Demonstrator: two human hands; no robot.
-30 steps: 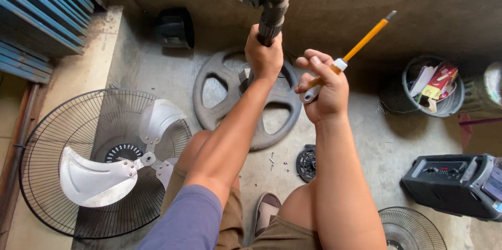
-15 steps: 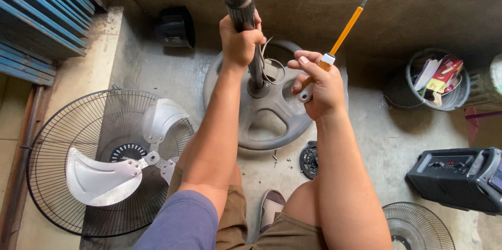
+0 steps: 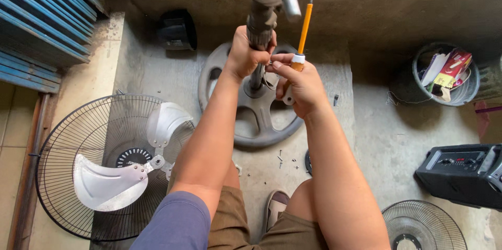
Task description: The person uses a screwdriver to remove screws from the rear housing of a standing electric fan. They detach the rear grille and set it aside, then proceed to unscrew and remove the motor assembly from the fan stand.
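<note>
Right hand moved beside left hand, screwdriver upright between fingers

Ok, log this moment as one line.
left hand: grips fan stand pole | right hand: holds orange screwdriver, tip up at fan head | round base: on floor

Fan pole: dark grey ribbed plastic collar, matt, over a smooth metal tube.
Round spoked stand base: grey plastic, matt, dusty.
Orange-shafted screwdriver: glossy orange shaft, white plastic collar, pale handle.
Black wire fan guard: thin metal wire, black-coated, slight sheen.
Silver fan blades: smooth metal-look finish, satin.
Floor: bare concrete, rough, stained.
Black speaker box: moulded plastic, semi-gloss.
Shorts: olive-brown woven cloth, matt.
</note>
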